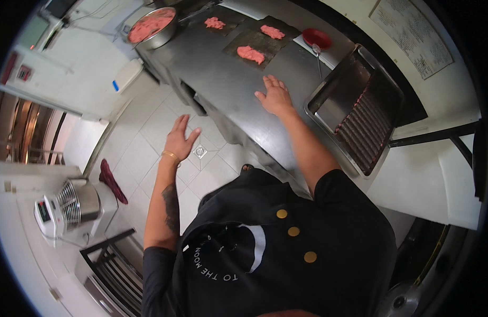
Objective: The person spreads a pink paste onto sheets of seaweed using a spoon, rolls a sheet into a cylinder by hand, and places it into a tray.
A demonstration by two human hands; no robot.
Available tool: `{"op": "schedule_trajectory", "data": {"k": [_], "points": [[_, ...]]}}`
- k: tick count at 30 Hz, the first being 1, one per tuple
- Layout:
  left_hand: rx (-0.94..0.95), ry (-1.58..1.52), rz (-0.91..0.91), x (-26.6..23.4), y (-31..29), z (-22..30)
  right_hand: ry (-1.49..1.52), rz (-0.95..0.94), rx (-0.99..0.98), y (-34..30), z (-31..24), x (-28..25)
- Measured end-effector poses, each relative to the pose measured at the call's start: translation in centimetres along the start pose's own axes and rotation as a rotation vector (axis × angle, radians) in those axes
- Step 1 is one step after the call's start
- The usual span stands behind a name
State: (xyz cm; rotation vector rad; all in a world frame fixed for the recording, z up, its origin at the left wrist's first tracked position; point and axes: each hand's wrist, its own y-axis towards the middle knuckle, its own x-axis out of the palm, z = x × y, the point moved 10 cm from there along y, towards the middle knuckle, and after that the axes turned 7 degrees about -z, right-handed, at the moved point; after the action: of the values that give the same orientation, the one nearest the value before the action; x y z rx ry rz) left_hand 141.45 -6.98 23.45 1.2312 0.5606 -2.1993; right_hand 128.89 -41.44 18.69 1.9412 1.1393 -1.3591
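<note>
My right hand [276,95] is over the table [228,87], palm down and empty, fingers a little apart and thumb out; I cannot tell whether it touches the steel. My left hand [180,138] is empty too, thumb wide of the fingers, out over the floor [133,140].

The near lump [251,54] of pink meat lies on a dark sheet [275,47] just beyond my right fingertips, the second lump [272,32] behind it, and a third lump [215,22] farther left.

The meat looks soft and loose, so a careless press or a dragged cuff could smear it, and a tug on the sheet would likely shift both lumps together. Swinging my right forearm outward could knock the tray [333,92] beside it and jar its rows [363,127] of dark strips. The spoon [319,62] by the red dish [317,38] could be flicked by a sideways sweep.

The bowl [164,37] sits hard by the table's left edge; a bump there might tip it off.

Bare steel lies in front of the near lump and left of my right hand, the easiest room for moving. The tray closes off the right.
</note>
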Motion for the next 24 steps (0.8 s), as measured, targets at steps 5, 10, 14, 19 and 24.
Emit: {"op": "schedule_trajectory", "data": {"k": [5,10,14,19,24], "points": [[0.277,0.207,-0.162,0.8,17.6,4.7,-0.073,-0.027,0.145,4.9,-0.6,-0.2],[0.525,0.41,-0.311,2.9,30.2,6.2,-0.165,0.022,0.229,7.1,-0.7,0.2],[0.732,0.464,-0.429,5.0,35.3,6.0,-0.185,0.003,0.337,6.8,-1.4,-0.3],[0.85,0.467,-0.503,6.5,34.8,5.7,-0.169,0.017,0.468,5.8,-1.4,0.1],[0.983,0.411,-0.484,5.6,31.6,4.9,-0.156,0.159,0.424,2.2,-4.1,0.5]]}}
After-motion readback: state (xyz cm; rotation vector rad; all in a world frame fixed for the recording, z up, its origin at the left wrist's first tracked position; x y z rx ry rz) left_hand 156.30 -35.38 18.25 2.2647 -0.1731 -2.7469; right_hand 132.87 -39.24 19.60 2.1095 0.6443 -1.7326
